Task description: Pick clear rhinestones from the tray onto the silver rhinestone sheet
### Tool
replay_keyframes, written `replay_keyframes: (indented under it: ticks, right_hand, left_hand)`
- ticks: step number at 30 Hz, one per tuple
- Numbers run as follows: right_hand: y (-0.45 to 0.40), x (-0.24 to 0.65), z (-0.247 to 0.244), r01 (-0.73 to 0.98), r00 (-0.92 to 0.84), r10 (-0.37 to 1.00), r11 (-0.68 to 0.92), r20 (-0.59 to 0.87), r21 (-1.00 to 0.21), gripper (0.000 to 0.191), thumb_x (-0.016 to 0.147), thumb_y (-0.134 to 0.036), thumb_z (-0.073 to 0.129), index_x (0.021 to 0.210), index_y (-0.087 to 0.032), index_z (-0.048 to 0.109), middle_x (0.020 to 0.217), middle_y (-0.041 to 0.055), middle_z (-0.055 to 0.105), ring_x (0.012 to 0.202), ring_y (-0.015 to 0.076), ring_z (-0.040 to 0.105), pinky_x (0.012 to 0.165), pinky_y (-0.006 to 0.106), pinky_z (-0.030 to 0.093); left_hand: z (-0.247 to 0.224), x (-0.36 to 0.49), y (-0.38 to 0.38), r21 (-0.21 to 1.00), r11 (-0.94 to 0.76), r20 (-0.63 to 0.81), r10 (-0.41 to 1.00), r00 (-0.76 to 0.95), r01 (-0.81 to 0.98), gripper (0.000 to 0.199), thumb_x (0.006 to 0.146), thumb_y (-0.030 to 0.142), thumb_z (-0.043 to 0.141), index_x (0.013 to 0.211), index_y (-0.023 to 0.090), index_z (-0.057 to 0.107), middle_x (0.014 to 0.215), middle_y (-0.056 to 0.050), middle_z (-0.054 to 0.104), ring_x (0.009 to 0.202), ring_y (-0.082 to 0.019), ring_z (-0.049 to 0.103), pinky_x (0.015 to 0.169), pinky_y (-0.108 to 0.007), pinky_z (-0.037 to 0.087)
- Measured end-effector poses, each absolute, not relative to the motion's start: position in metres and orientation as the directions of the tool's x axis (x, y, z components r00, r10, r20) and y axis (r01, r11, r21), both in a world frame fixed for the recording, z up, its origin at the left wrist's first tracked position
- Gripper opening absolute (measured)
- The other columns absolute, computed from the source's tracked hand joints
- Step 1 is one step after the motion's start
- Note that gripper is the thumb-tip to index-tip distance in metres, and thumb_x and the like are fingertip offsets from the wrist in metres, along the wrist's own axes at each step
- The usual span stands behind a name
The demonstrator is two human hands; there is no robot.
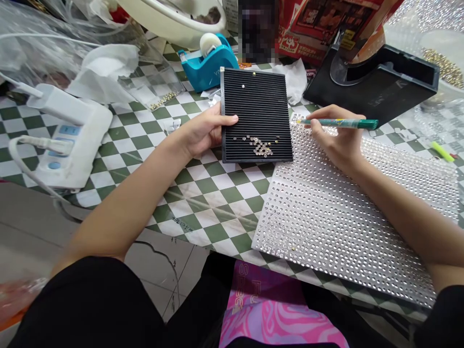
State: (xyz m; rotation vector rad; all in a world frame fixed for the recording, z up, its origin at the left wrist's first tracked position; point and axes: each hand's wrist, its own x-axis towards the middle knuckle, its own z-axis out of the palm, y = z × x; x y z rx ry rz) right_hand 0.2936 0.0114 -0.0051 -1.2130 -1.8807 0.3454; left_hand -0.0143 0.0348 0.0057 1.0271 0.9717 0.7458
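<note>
My left hand grips the left edge of a black ridged tray, its thumb lying over the ridges. Small clear rhinestones are heaped near the tray's lower edge, with a few single ones higher up. In my right hand is a green pen-like tool, its tip pointing left, above the top left corner of a white sheet. Rows of shiny rhinestones cover that sheet. Whether the tip touches a stone, I cannot tell. The tray's lower right corner lies close to the sheet's left edge.
Behind the tray stands a blue tape dispenser; a large black tape dispenser is at the back right. On the left lies a white power strip with cables. A yellow-green stick rests at the right. A checkered cloth covers the table.
</note>
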Motion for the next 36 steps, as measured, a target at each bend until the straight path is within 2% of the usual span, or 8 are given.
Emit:
replay_keyframes:
  ticks: [5,9,16,23,30,36]
  right_hand:
    - [0.011,0.293,-0.003,0.657,-0.197,0.855,0.479,0.480,-0.582,0.006,0.090,-0.035,0.072,0.085,-0.033,0.070,0.090,0.0036,0.080,0.082,0.0269,0.076,0.083,0.047,0.062]
    - [0.012,0.293,-0.004,0.681,-0.200,0.859,0.467,0.470,-0.564,0.007,0.089,-0.037,0.072,0.084,-0.034,0.070,0.089,0.0035,0.081,0.082,0.0274,0.076,0.082,0.047,0.062]
    - [0.013,0.292,-0.005,0.676,-0.201,0.859,0.469,0.470,-0.568,0.008,0.087,-0.038,0.074,0.083,-0.033,0.070,0.089,0.0044,0.081,0.082,0.0278,0.075,0.083,0.047,0.061]
    - [0.005,0.287,0.000,0.630,-0.186,0.851,0.486,0.491,-0.606,0.010,0.093,-0.041,0.069,0.088,-0.032,0.071,0.089,0.0054,0.079,0.083,0.0275,0.075,0.082,0.047,0.061]
    - [-0.026,0.262,0.006,0.523,-0.379,0.819,0.574,0.431,-0.630,0.014,0.096,-0.032,0.064,0.102,-0.033,0.077,0.098,0.0016,0.080,0.089,0.0237,0.073,0.084,0.044,0.061]
    - [-0.027,0.259,0.004,0.505,-0.443,0.793,0.607,0.419,-0.614,0.017,0.096,-0.027,0.065,0.105,-0.032,0.078,0.096,0.0017,0.078,0.089,0.0221,0.070,0.085,0.042,0.059]
  left_hand:
    - [0.007,-0.014,0.033,0.925,0.370,-0.312,0.870,0.381,-0.088,0.093,0.079,0.017,0.078,0.164,0.008,0.041,0.158,-0.017,0.061,0.135,-0.038,0.064,0.079,-0.032,0.066]
    - [0.007,-0.013,0.034,0.928,0.364,-0.308,0.868,0.389,-0.078,0.091,0.079,0.017,0.078,0.162,0.009,0.043,0.158,-0.016,0.061,0.133,-0.038,0.066,0.073,-0.029,0.064]
    - [0.008,-0.013,0.033,0.926,0.370,-0.317,0.871,0.377,-0.077,0.090,0.079,0.018,0.080,0.162,0.011,0.046,0.155,-0.015,0.064,0.136,-0.039,0.063,0.078,-0.031,0.064]
    - [0.006,-0.013,0.033,0.922,0.369,-0.297,0.869,0.396,-0.118,0.091,0.080,0.015,0.079,0.163,0.009,0.042,0.158,-0.016,0.062,0.136,-0.038,0.064,0.083,-0.032,0.065]
    - [0.006,-0.011,0.033,0.915,0.386,-0.325,0.879,0.350,-0.119,0.097,0.074,0.016,0.081,0.163,0.006,0.044,0.145,-0.016,0.072,0.124,-0.034,0.069,0.079,-0.031,0.062]
    - [0.006,-0.011,0.034,0.916,0.384,-0.318,0.873,0.369,-0.118,0.097,0.077,0.013,0.078,0.165,0.003,0.038,0.136,-0.016,0.076,0.125,-0.032,0.069,0.082,-0.030,0.061]
